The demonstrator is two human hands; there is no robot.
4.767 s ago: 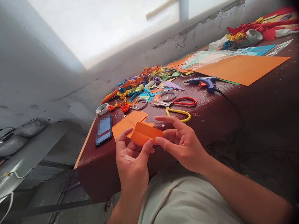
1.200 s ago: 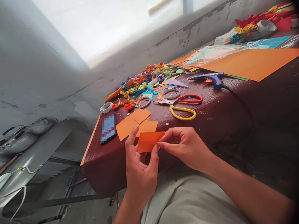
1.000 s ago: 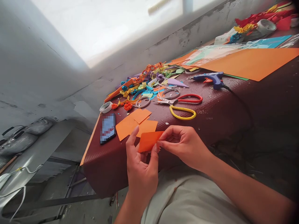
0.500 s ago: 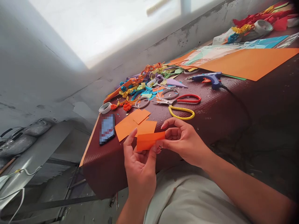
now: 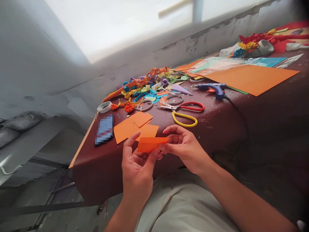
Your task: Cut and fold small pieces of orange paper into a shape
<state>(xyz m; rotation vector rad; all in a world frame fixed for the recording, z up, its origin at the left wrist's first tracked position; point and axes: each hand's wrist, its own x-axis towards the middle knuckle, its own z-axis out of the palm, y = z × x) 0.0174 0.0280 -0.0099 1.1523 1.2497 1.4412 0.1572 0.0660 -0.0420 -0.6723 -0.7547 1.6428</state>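
Note:
A small piece of orange paper is held up between both hands, just in front of the table's near edge. My left hand grips it from below and the left, thumb across its lower edge. My right hand pinches its right end between thumb and fingers. The paper looks folded or curled along its top edge. Behind it, several orange paper pieces lie overlapping on the table. Scissors with one red and one yellow handle rest beyond my right hand.
A phone and a white tape roll lie at the left of the maroon-covered table. Paper chains and scraps pile up at the back. A blue glue gun with a cord sits right, before a large orange sheet.
The camera view has shifted a little, so the table sits slightly further left. Both hands keep hold of the orange paper, which is tilted somewhat flatter.

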